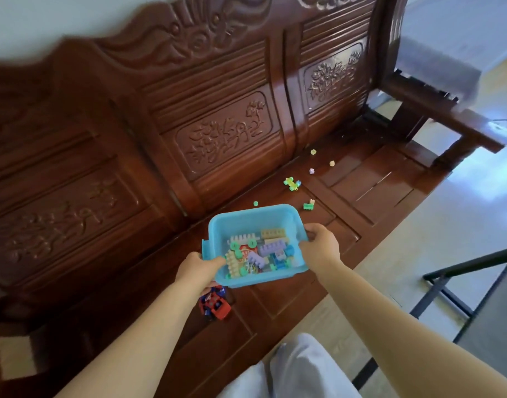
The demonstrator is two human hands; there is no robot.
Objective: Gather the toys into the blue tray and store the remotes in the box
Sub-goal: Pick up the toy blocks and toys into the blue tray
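Item: blue tray [248,218], thin moulded plastic with a rolled rim, held above the seat of the carved wooden bench [375,191], at the middle of my view.

Grip: my left hand [197,267] grips the rim at the tray's 8 o'clock corner, thumb over the lip and inside. My right hand [321,244] grips the wall at 3 o'clock, fingers curled over the edge. Both are closed on the rim; neither is spread.

Handling, as I judge it: light even when loaded, somewhat flexible, smooth. I would keep to two-handed rim holds on opposite sides, since a one-corner grip would likely let it twist and tip.

Contents: building bricks [271,248] in lilac, tan, white and blue, green wheel discs, and a red printed piece, all loose and low in the tray. Hard and not fragile, though they may slide if I tilt it.

Outstanding toys: a red and blue toy car [216,307] on the seat at the tray's 7 o'clock, partly under it. Small pastel pieces [292,183] lie scattered toward 1 o'clock, and a green brick [308,206] sits just past the far corner.

Remotes and box: not in view.
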